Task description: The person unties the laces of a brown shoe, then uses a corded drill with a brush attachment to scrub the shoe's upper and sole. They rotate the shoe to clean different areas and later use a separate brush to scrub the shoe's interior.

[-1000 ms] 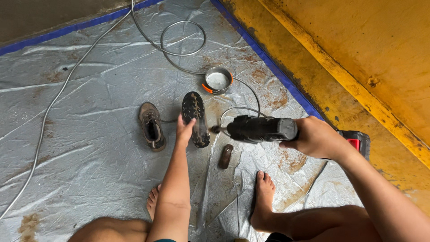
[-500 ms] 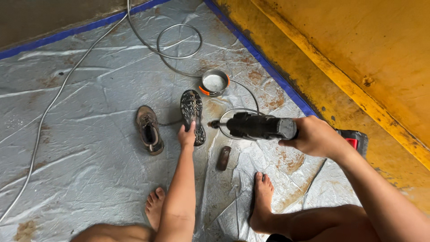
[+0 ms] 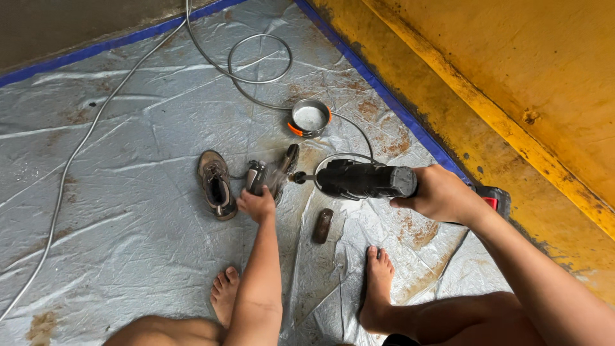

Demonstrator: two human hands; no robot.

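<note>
Nearest, two bare feet rest on a crinkled silver tarp stained with rust-brown patches. Just beyond, the left hand has its grip clamped on a muddy shoe, tipped on edge. The right hand is closed around a black cylindrical power tool, whose tip meets the shoe. A second worn shoe lies upright to the left, and a small brown oblong piece sits near the feet. Farther off stand a round metal tin and a looping grey cable. On the right rises a scuffed yellow wall.
</note>
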